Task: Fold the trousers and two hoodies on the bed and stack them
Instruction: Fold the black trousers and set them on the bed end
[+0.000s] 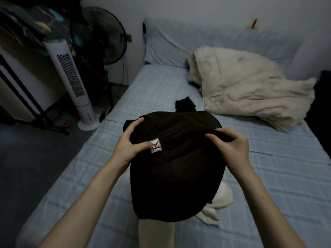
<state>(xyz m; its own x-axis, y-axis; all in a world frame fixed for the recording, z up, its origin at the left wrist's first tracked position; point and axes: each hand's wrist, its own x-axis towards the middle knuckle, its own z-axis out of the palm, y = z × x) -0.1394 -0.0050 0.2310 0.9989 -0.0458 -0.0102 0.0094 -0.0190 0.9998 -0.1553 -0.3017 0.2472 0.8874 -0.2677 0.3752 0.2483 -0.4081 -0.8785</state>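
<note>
Across the bed (268, 176) we see no folded stack yet; all 3 pieces look still to do. With arms stretched forward, our left hand (129, 145) and right hand (231, 145) each pinch the top edge of the dark garment (179, 176). We hold it above the bed, with a cream garment (220, 199) beneath it and a black garment (184, 104) beyond it.

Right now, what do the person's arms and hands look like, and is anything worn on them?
The left hand and right hand are bare: no glove, ring or watch shows. Both forearms are bare, with no sleeve in view up to the picture's lower edge. The light is dim, so small marks cannot be told.
</note>
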